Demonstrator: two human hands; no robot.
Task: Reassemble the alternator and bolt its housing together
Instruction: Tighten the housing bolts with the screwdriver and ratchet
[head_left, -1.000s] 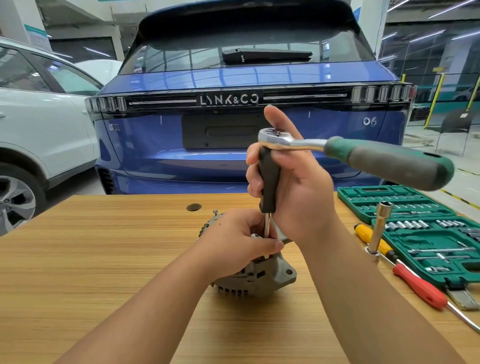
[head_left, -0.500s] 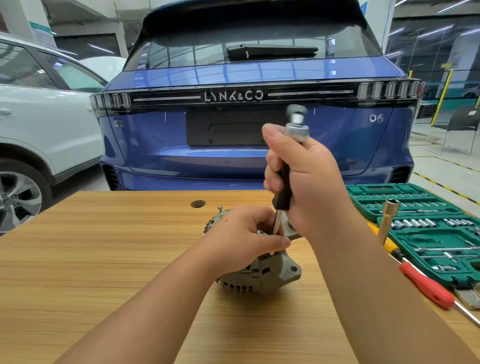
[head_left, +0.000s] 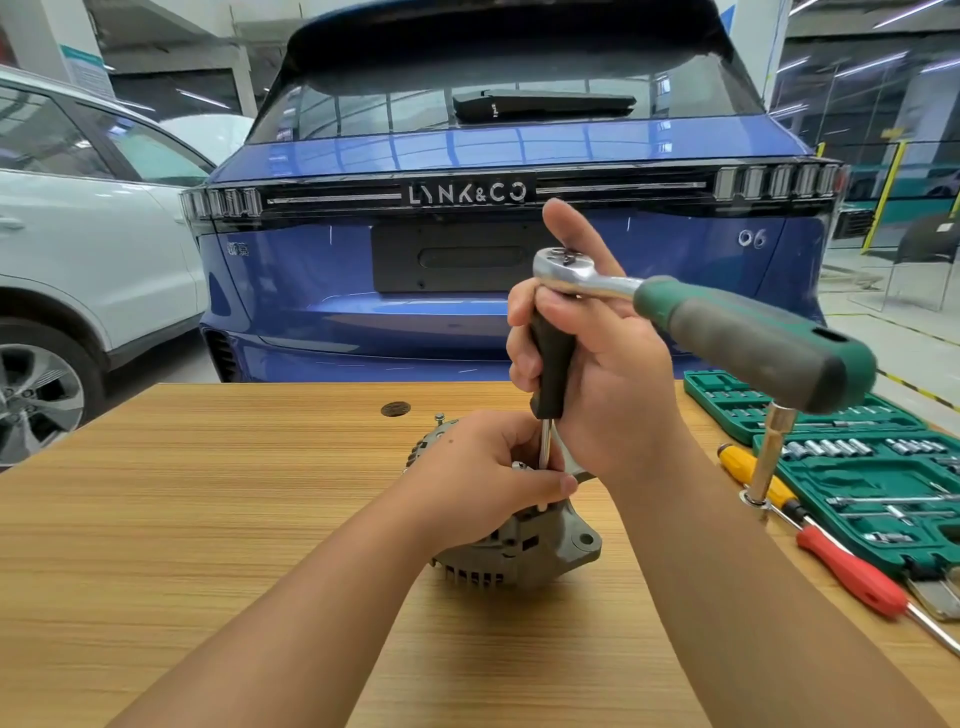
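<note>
I observe the grey cast-metal alternator resting on the light wooden table, near its middle and close to me. My left hand lies over its top, fingers curled round the housing, and hides most of the upper face. My right hand is wrapped round the black-handled extension driver, which stands upright with its thin steel shaft running down to the alternator behind my left fingers; the contact point is hidden. The chrome ratchet wrench with a green and grey handle sits on top of the driver, its handle pointing right and toward me, covering part of the open green socket case. Just left of that case lie a yellow-handled screwdriver and a red-handled screwdriver, with a steel tube socket standing beside them. Beyond the table stand a blue hatchback car and a white car.
</note>
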